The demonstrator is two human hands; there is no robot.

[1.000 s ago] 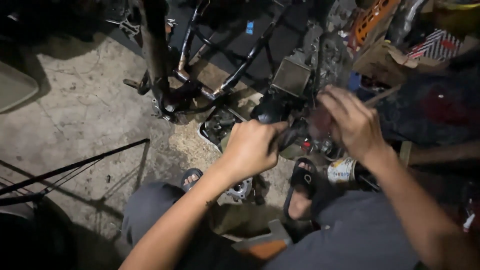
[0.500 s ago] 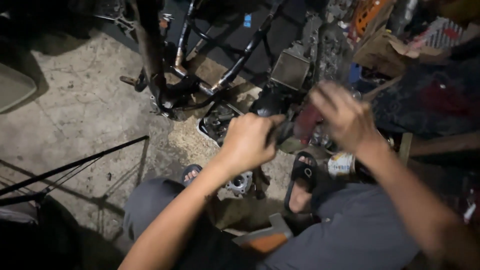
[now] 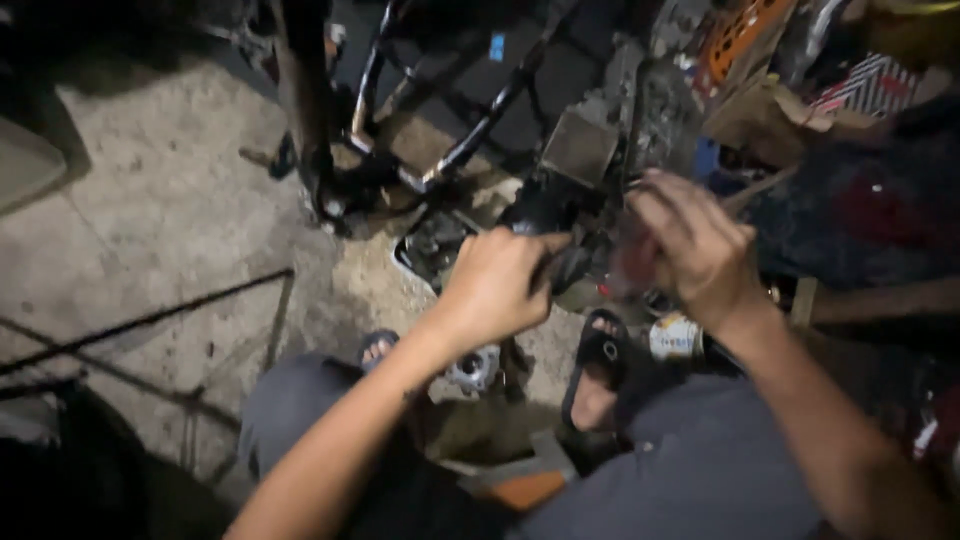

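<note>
Since one second ago, the right hand rises off the dark engine part and blurs in motion; the left hand extends its thumb toward it.

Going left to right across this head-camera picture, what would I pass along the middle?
Concrete floor → black metal frame → left hand, closed on a dark part → right hand → cardboard box → striped cloth.

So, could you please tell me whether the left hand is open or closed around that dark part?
Closed: the left hand is curled in a fist around the dark part.
</note>
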